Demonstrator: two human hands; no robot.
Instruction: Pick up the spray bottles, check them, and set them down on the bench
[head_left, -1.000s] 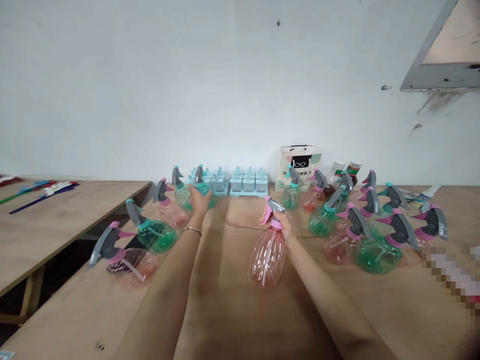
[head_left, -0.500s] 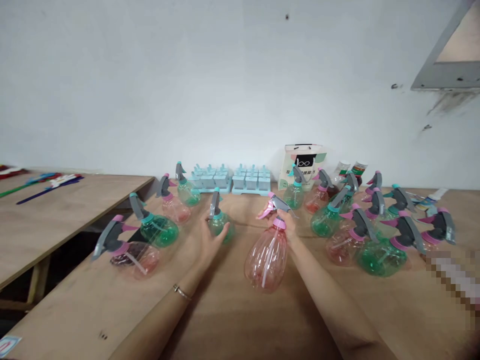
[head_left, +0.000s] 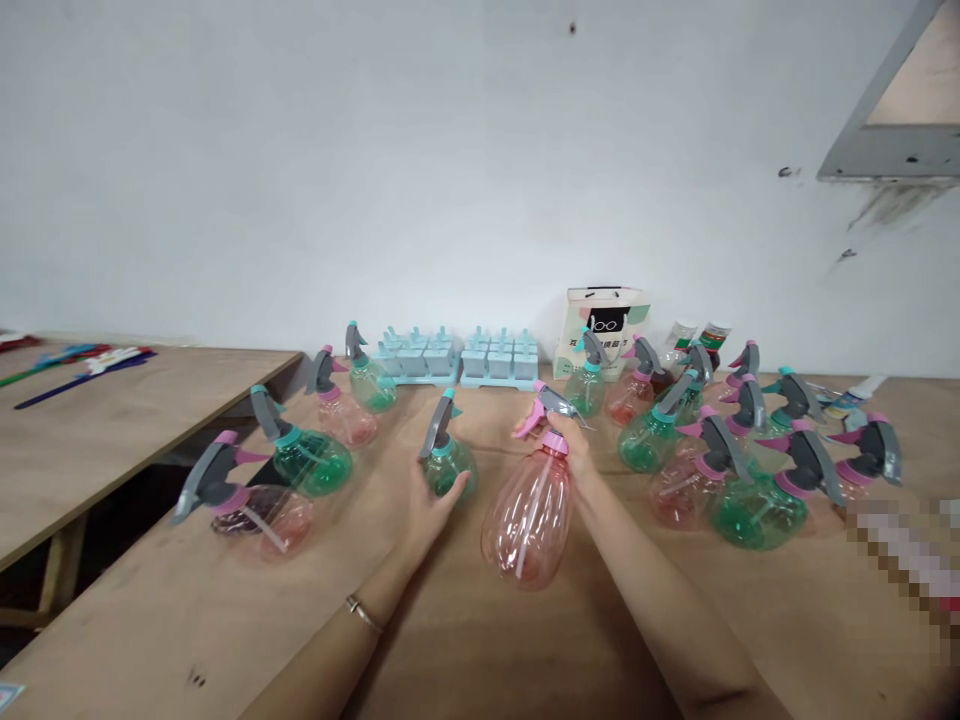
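My right hand [head_left: 564, 440] grips a pink spray bottle [head_left: 529, 520] by its neck, just under the pink and grey trigger head. Its clear pink body tilts toward me, with a pale tube visible inside. My left hand [head_left: 436, 505] is wrapped round the lower body of a green spray bottle [head_left: 450, 465], thumb on its near right side. That bottle's grey and turquoise head leans right. On the left stand more spray bottles, among them a green one [head_left: 311, 460] and a pink one [head_left: 281, 525].
Several pink and green spray bottles [head_left: 757, 510] crowd the right side. Along the wall are light-blue popsicle molds [head_left: 499, 362], a paper bag [head_left: 602, 345] and bottles with green labels [head_left: 712, 338]. Another table [head_left: 150, 430] stands left, past a dark gap, with coloured strips [head_left: 86, 380] on it.
The green bottle in my left hand has turned and tilted, its head now leaning further right and the bottle slightly nearer me. The pink bottle stays in my right hand, almost unmoved.
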